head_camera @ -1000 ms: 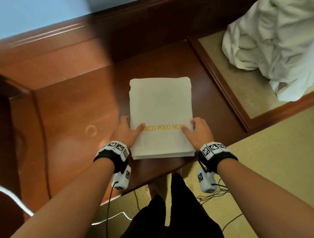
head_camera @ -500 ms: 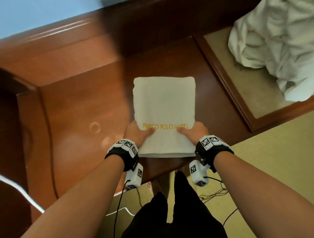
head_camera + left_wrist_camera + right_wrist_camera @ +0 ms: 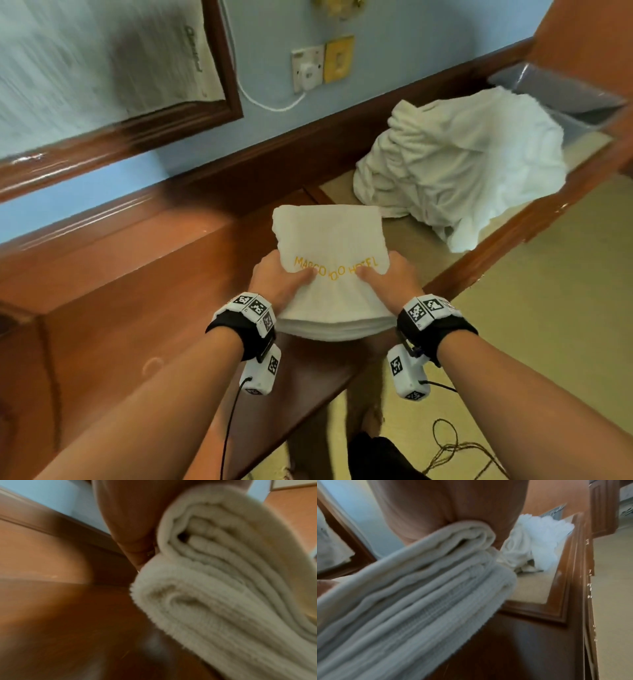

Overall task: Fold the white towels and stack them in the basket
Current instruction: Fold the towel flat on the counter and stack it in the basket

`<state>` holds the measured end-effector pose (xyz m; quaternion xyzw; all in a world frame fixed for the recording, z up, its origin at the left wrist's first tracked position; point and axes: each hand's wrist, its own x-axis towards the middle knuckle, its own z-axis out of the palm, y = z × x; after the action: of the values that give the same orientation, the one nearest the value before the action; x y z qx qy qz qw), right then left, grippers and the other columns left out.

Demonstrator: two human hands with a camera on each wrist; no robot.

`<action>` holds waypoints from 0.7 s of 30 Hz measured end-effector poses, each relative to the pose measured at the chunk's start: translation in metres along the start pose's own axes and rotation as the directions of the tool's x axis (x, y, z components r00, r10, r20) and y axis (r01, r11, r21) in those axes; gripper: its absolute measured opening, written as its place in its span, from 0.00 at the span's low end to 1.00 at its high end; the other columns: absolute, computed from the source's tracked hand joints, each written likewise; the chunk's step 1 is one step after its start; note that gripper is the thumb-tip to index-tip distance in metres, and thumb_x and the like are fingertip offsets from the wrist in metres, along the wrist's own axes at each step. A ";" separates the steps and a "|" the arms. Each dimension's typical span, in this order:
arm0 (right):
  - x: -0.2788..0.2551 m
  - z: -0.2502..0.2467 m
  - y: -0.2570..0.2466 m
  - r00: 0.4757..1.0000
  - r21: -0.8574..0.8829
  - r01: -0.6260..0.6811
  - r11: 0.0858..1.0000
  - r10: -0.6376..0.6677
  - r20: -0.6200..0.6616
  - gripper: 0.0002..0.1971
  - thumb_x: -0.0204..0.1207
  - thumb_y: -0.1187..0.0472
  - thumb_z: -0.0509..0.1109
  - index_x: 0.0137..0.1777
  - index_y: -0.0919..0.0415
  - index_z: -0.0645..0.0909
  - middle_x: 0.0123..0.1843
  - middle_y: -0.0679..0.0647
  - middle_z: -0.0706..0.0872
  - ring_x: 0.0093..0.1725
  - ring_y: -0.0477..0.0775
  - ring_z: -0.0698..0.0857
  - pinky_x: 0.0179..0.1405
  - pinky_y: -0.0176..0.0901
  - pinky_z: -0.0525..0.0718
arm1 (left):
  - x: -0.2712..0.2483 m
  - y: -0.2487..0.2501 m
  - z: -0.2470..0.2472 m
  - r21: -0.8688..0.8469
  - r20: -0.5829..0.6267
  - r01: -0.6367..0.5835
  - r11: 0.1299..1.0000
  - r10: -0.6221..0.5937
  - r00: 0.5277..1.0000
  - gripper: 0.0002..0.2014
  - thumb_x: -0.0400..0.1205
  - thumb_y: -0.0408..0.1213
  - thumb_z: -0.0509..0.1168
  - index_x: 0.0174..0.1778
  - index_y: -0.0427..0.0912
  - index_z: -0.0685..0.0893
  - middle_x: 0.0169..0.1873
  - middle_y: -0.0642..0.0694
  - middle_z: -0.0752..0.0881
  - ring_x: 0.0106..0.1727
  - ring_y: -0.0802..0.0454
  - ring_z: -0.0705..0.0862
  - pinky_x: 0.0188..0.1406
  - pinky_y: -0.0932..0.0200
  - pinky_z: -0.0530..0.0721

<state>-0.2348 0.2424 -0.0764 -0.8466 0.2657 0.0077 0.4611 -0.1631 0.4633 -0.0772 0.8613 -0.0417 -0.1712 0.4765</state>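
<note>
1. My left hand (image 3: 274, 284) grips the near left edge of the folded towel (image 3: 330, 240), thumb on top, fingers underneath.
2. My right hand (image 3: 390, 281) grips the near right edge the same way.
3. The folded towel hangs in my hands above the wooden worktop (image 3: 144, 294), its gold lettering facing up.
4. A heap of unfolded white towels (image 3: 462, 164) lies far right, with a grey basket (image 3: 561, 92) just behind it.

"MARCO POLO HOTEL" (gold) on towel (image 3: 330, 236)
</note>
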 end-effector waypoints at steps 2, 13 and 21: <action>0.005 -0.038 -0.001 0.998 0.057 0.026 0.998 -0.023 -0.056 0.19 0.73 0.47 0.77 0.55 0.59 0.79 0.49 0.48 0.85 0.48 0.52 0.84 0.46 0.45 0.79 | 0.009 0.041 0.016 0.001 0.026 -0.081 0.997 0.081 0.996 0.19 0.74 0.50 0.78 0.57 0.49 0.84 0.52 0.55 0.90 0.51 0.55 0.88 0.52 0.55 0.88; 0.051 -0.274 0.063 0.920 0.159 0.086 0.984 -0.017 -0.391 0.16 0.73 0.53 0.79 0.54 0.58 0.80 0.45 0.45 0.84 0.44 0.48 0.83 0.34 0.31 0.75 | 0.075 0.245 0.194 -0.036 0.191 -0.372 0.928 0.372 0.908 0.15 0.72 0.48 0.78 0.51 0.47 0.89 0.42 0.55 0.91 0.44 0.58 0.90 0.39 0.67 0.85; 0.094 -0.462 0.151 0.819 0.116 -0.017 0.993 0.081 -0.568 0.18 0.70 0.47 0.79 0.53 0.58 0.82 0.48 0.50 0.87 0.47 0.54 0.85 0.44 0.43 0.79 | 0.112 0.399 0.380 -0.082 0.334 -0.426 0.901 0.428 0.840 0.13 0.77 0.47 0.76 0.53 0.45 0.90 0.43 0.52 0.91 0.43 0.56 0.89 0.42 0.63 0.87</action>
<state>-0.3308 -0.2272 0.0476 -0.7771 0.4135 -0.2488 0.4040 -0.1489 -0.0860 0.0421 0.7859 -0.3145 -0.2085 0.4899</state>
